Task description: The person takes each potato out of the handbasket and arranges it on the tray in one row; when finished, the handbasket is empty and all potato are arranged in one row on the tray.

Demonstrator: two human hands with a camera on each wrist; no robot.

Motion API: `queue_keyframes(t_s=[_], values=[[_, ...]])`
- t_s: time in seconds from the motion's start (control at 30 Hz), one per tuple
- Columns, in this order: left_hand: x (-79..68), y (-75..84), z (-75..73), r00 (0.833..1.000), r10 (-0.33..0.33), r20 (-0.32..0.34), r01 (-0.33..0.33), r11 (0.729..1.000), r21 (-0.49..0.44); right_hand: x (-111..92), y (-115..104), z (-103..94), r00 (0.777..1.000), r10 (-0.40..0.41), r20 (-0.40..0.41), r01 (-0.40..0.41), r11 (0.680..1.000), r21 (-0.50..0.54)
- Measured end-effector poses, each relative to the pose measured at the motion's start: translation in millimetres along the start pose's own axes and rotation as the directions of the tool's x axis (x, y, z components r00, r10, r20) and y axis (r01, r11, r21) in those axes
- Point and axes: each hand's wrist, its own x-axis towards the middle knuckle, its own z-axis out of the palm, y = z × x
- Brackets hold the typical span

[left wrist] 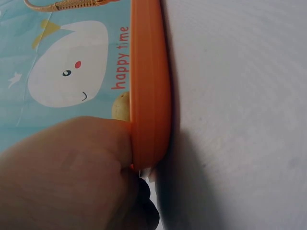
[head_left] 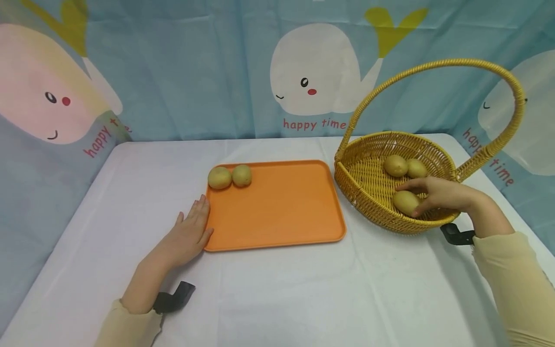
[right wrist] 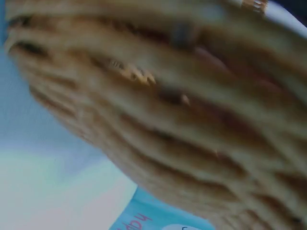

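My right hand [head_left: 442, 193] reaches over the near right rim of a woven basket [head_left: 368, 207], its thumb and fingers around a potato [head_left: 405, 202] inside. Two more potatoes lie behind it in the basket, a larger one [head_left: 395, 166] and a smaller one [head_left: 417, 168]. At the left edge of an orange tray [head_left: 277, 207], my left hand [head_left: 186, 236] rests with fairly straight fingers along the rim. Two potatoes, one [head_left: 219, 178] beside the other [head_left: 242, 175], sit in the tray's far left corner. Basket weave fills most of the right wrist view, hiding the hand.
The basket's tall arched handle [head_left: 451, 62] rises above the right hand. A white cloth [head_left: 277, 294] covers the table. Behind it hangs a blue curtain [head_left: 195, 72] with whale prints. Each wrist wears a black camera mount, the left one [head_left: 173, 298] close above the cloth.
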Motion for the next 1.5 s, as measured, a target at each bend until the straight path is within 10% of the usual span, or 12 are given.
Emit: queue_keyframes(t_s=[0.53, 1.5], values=[[-0.8, -0.1, 1.8, 1.0, 0.01, -0.02, -0.01, 1.0, -0.004, 0, -1, 6.3, 0.991, -0.025, -0.135, 0.013, 0.996, -0.089], [-1.7, -0.3, 1.5, 1.0, 0.004, -0.014, -0.004, 1.0, 0.003, -14, -30, 11.5, 0.919, -0.029, -0.392, 0.061, 0.996, 0.068]])
